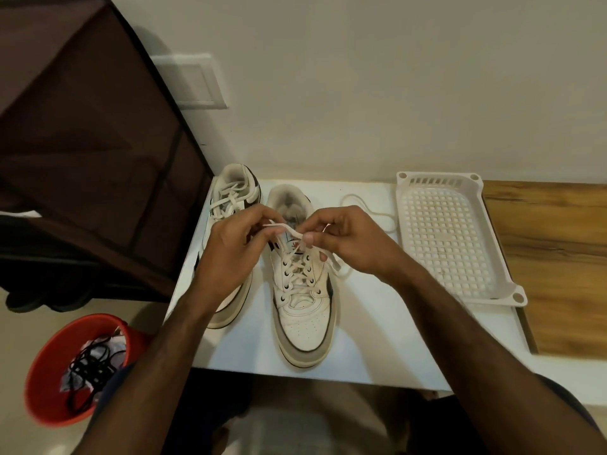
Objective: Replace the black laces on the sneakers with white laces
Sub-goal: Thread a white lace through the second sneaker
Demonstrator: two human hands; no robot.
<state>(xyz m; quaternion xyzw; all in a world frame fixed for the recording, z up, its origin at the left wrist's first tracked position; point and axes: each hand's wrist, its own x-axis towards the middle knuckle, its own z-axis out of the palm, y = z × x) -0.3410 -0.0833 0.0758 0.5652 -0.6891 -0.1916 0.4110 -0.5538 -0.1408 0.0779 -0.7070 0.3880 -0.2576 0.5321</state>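
Note:
Two white sneakers stand side by side on a white board, toes toward me. The right sneaker (303, 310) carries a white lace (297, 274) through its eyelets. Over its tongue, my left hand (230, 251) and my right hand (345, 238) each pinch an end of that lace, crossing the strands between them. One free end trails to the right across the board (364, 205). The left sneaker (233, 195), partly hidden under my left hand, is also laced in white. Black laces (90, 362) lie coiled in a red bucket (42, 382) at lower left.
A white perforated plastic tray (450, 238) sits right of the sneakers, partly on a wooden surface (551, 257). A dark brown fabric cabinet (92, 152) fills the left side. The wall rises close behind the board (377, 349).

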